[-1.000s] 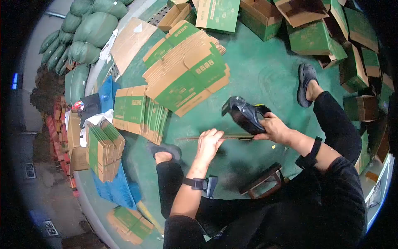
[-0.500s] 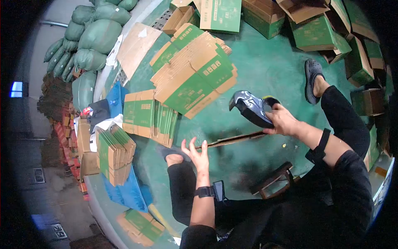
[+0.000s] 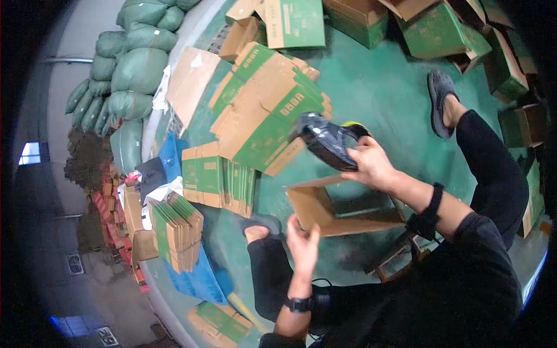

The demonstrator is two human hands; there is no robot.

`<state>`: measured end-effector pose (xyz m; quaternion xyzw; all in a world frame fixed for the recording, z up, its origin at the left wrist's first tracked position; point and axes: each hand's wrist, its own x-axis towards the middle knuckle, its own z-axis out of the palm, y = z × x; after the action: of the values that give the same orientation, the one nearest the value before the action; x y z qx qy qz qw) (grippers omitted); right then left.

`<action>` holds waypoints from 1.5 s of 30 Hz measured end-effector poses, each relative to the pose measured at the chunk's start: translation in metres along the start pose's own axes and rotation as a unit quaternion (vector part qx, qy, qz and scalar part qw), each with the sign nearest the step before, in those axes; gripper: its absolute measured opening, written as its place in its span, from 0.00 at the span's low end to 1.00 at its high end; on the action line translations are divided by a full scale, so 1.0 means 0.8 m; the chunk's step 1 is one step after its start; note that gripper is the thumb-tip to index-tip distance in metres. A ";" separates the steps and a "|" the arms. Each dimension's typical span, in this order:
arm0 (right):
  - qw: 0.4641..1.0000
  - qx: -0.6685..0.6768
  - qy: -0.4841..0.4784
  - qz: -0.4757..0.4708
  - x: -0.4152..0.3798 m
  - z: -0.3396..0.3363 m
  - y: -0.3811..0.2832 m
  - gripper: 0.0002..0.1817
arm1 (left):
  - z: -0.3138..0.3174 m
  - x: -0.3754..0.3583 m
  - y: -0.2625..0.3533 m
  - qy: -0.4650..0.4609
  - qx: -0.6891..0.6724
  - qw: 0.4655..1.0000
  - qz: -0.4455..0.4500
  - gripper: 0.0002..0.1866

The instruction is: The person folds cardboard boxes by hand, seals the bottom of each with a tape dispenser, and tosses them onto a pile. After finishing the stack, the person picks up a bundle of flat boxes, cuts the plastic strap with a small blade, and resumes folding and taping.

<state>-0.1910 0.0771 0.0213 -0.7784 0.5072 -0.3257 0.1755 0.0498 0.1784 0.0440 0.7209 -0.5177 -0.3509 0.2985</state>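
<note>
A cardboard box [image 3: 307,207] stands unfolded into a hollow frame in front of me, its brown inside showing and the green floor visible through it. My left hand [image 3: 303,246] pinches the box's near left corner between thumb and fingers. Above the box's far side, my right hand [image 3: 371,165] is closed around a dark tape dispenser [image 3: 326,142] with a bit of yellow at its back. The dispenser points left. Its far end is blurred and overlaps the stack of flat cartons [image 3: 261,110] behind it.
More flattened cartons [image 3: 217,174] stand left of the big stack, and another bundle [image 3: 177,232] sits on a blue sheet [image 3: 200,278]. Made-up boxes [image 3: 435,37] crowd the far right. Green sacks [image 3: 139,69] pile up at far left. A low wooden stool [image 3: 389,264] is near my legs.
The flat carton between my hands has opened into a hollow box. My left hand has moved right and now grips its corner. The tape dispenser has shifted left and up.
</note>
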 end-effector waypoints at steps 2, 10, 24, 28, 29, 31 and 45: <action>0.998 -0.005 0.028 -0.061 0.010 0.020 0.002 0.20 | -0.007 0.059 0.003 -0.121 0.039 0.978 -0.166 0.26; 0.927 -0.056 0.164 -0.333 0.010 0.074 -0.018 0.07 | 0.059 0.088 -0.071 -0.255 0.343 0.885 0.181 0.23; 0.999 0.035 -0.020 -0.024 -0.051 0.088 0.006 0.16 | 0.085 0.032 0.026 -0.247 0.428 0.869 -0.038 0.32; 0.992 0.100 -0.077 -0.032 -0.075 0.105 0.028 0.18 | 0.015 -0.012 -0.022 0.040 0.373 0.918 0.127 0.22; 0.987 0.130 -0.093 0.004 -0.050 0.072 0.008 0.18 | 0.019 -0.003 -0.044 0.094 0.346 0.921 0.149 0.21; 0.986 0.119 -0.116 -0.011 -0.042 0.068 0.016 0.19 | 0.038 0.025 -0.041 0.131 0.330 0.921 0.160 0.26; 0.986 0.151 -0.045 0.054 -0.054 0.113 0.013 0.20 | 0.083 0.032 -0.046 0.057 0.191 0.950 0.240 0.36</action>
<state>-0.1476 0.1066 -0.0651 -0.7284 0.4848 -0.3532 0.3310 0.0212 0.1598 -0.0285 0.6376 -0.7148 -0.1220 0.2599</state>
